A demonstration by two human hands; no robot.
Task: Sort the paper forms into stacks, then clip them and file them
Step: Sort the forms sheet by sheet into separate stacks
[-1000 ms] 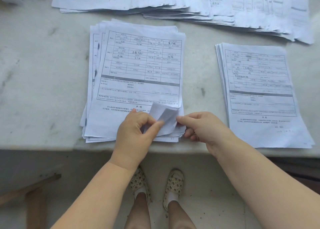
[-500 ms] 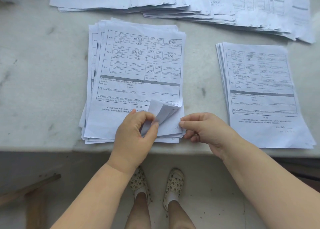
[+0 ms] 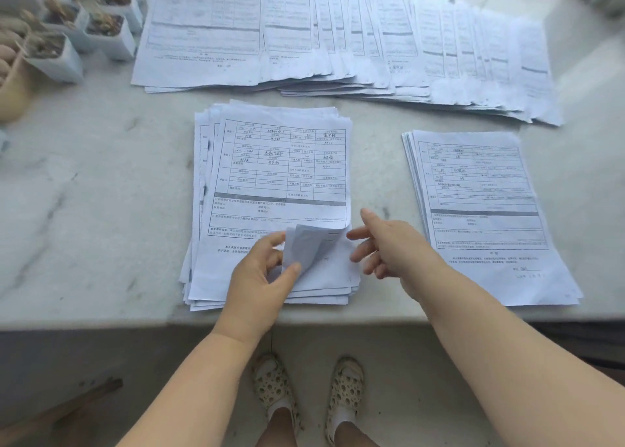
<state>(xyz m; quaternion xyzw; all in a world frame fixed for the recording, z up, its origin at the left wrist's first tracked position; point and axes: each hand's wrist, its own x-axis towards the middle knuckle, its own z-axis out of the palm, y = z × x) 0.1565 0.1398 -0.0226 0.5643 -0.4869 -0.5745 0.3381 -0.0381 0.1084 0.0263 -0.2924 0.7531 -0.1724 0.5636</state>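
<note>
A pale marble bench (image 3: 84, 209) spans the view; small white plant pots (image 3: 101, 30) crowd ten o'clock; light floor (image 3: 422, 379) below.

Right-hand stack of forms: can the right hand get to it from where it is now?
Probably yes. The right hand hangs open and empty between the middle stack and the right-hand stack, with nothing lying between them.

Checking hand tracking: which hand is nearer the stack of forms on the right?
Right. The right hand hovers open between the two stacks, just left of the right stack. The left hand pinches a corner on the middle stack.
</note>
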